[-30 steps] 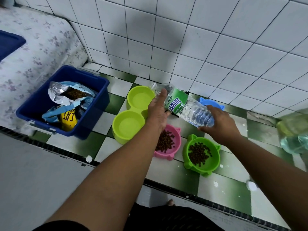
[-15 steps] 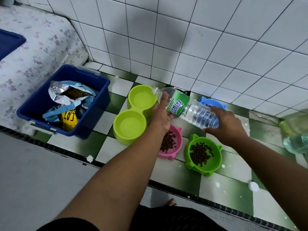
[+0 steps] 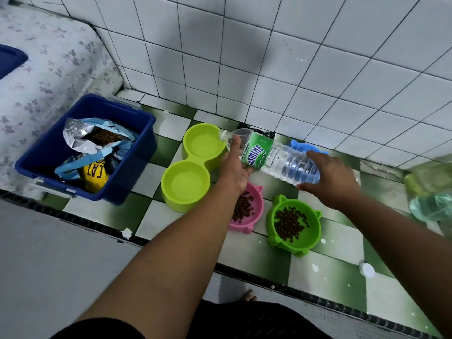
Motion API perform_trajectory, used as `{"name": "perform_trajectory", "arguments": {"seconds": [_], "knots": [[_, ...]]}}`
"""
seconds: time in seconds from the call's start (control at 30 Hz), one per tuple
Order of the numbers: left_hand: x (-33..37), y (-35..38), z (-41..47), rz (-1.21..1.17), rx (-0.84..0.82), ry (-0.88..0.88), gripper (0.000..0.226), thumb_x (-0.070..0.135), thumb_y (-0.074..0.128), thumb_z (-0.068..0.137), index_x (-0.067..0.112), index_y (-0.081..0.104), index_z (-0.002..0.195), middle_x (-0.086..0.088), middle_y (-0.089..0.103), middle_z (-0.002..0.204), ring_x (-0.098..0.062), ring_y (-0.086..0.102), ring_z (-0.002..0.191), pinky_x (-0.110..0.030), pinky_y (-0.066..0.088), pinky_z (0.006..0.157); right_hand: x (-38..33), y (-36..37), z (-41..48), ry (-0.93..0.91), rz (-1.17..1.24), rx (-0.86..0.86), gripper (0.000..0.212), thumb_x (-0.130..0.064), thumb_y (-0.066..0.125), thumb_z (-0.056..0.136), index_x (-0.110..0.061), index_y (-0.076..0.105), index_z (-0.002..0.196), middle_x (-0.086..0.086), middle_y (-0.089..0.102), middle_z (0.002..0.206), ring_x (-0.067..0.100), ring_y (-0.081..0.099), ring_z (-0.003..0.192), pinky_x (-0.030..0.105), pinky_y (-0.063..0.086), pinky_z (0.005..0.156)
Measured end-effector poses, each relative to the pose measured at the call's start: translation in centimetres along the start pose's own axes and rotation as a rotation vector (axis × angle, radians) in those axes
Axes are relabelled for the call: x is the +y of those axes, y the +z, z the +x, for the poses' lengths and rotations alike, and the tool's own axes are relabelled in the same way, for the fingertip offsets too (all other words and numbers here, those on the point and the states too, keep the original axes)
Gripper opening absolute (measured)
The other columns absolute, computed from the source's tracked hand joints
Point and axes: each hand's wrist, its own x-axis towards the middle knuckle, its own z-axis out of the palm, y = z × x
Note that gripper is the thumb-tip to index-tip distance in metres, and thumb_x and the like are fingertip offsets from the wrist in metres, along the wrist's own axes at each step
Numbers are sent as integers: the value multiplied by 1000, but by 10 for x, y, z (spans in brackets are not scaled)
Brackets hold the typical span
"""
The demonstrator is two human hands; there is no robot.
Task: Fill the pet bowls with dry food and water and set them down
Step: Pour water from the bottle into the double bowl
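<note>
A clear water bottle (image 3: 274,155) with a green label lies tipped almost flat, its open mouth over the far cup of the lime double bowl (image 3: 193,165). My left hand (image 3: 236,167) grips the bottle near its neck. My right hand (image 3: 327,177) holds its base. Both cups of the double bowl look to hold water. A pink bowl (image 3: 254,211) and a green cat-eared bowl (image 3: 293,223) hold dry kibble, just below my hands. A blue bowl (image 3: 305,146) sits behind the bottle, mostly hidden.
A blue bin (image 3: 49,152) at the left holds an open kibble bag (image 3: 97,140) and a yellow bag. White tiled wall rises close behind the bowls. A white bottle cap (image 3: 367,269) lies on the checkered ledge. Blurred bottles (image 3: 430,192) stand at the right edge.
The bottle has tipped lower and its mouth has moved left over the far cup of the double bowl. Both hands stayed on it.
</note>
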Motion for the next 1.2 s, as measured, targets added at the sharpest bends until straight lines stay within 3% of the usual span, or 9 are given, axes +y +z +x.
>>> {"name": "perform_trajectory", "arguments": {"seconds": [0.2, 0.37, 0.53, 0.67, 0.8, 0.9, 1.03, 1.2], "knots": [[-2, -3, 1, -10, 24, -12, 35, 49, 62, 97, 15, 60, 108, -18, 71, 111, -32, 71, 101, -41, 63, 75, -4, -5, -1, -11, 8, 22, 81, -45, 84, 70, -29, 47, 140, -1, 56, 140, 30, 49, 126, 48, 42, 101], [-3, -3, 3, 6, 27, -18, 39, 52, 62, 96, 16, 61, 110, -20, 71, 114, -33, 71, 102, -43, 62, 77, -4, -10, 0, -11, 13, 31, 79, -47, 84, 67, -33, 50, 137, -3, 58, 136, 30, 52, 123, 47, 42, 98], [-4, -4, 6, 29, 26, -11, 43, 53, 60, 97, 15, 61, 116, -18, 72, 109, -34, 70, 105, -51, 57, 95, -1, -14, 2, -24, 2, 29, 84, -53, 82, 64, -33, 48, 138, -7, 60, 133, 28, 52, 121, 46, 42, 98], [-4, -3, 9, 39, 26, -13, 39, 54, 62, 95, 17, 59, 108, -20, 71, 113, -36, 69, 108, -53, 55, 97, 0, -14, 1, -36, 17, 49, 82, -51, 83, 64, -32, 50, 137, -6, 61, 130, 29, 52, 121, 47, 41, 98], [-6, -4, 12, 27, 28, -16, 53, 54, 62, 95, 12, 57, 126, -18, 69, 116, -36, 67, 110, -58, 52, 101, 3, -12, 3, -35, -2, 33, 78, -60, 73, 62, -32, 50, 131, -9, 61, 126, 26, 54, 118, 45, 40, 95], [-7, -5, 13, 20, 24, -16, 48, 54, 62, 95, 14, 57, 122, -18, 69, 116, -37, 67, 113, -59, 51, 102, 4, -11, 4, -36, 5, 25, 84, -66, 66, 59, -34, 48, 135, -11, 60, 129, 25, 53, 120, 47, 42, 96], [-9, -7, 15, 22, 22, -28, 37, 53, 61, 96, 17, 59, 108, -18, 70, 110, -37, 67, 111, -58, 51, 103, 5, -10, 2, -49, 12, 35, 85, -63, 70, 61, -34, 47, 138, -8, 60, 131, 26, 54, 120, 49, 43, 98], [-9, -8, 16, 30, 13, -18, 39, 53, 62, 96, 17, 60, 108, -19, 71, 114, -36, 68, 109, -58, 52, 102, 7, -8, 1, -52, 27, 49, 85, -59, 75, 62, -34, 48, 138, -7, 62, 128, 27, 55, 117, 49, 46, 96]]}}
